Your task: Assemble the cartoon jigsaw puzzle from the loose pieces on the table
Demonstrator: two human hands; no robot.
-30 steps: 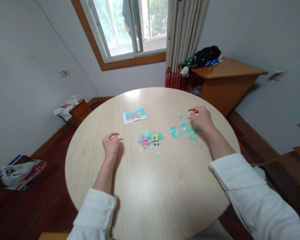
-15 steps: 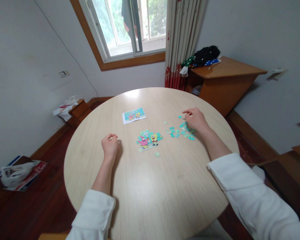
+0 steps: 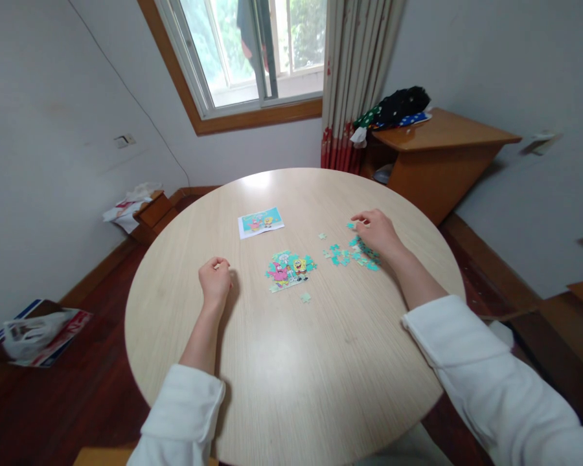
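Note:
My left hand (image 3: 214,279) rests on the table as a loose fist, left of the partly assembled jigsaw puzzle (image 3: 290,269); nothing shows in its fingers. Cartoon figures, pink and yellow among them, fill the joined part. My right hand (image 3: 376,232) is over the loose puzzle pieces (image 3: 341,256), its fingers bent but apart. The fingertips are at a single turquoise piece (image 3: 350,225), partly covering it. Under the palm, more pieces are partly hidden. One pale green piece (image 3: 306,298) lies just below the joined part, and another pale piece (image 3: 322,236) lies above the loose ones.
A picture card (image 3: 261,222) with the same cartoon figures lies behind the puzzle on the round wooden table (image 3: 282,388). Beyond the table stand a wooden desk (image 3: 447,133) with dark cloth on it, a curtain (image 3: 352,77) and a window (image 3: 252,58).
My right hand has shifted slightly left, and its fingertips now reach the single turquoise piece. My left hand keeps its place. The view has tilted very slightly.

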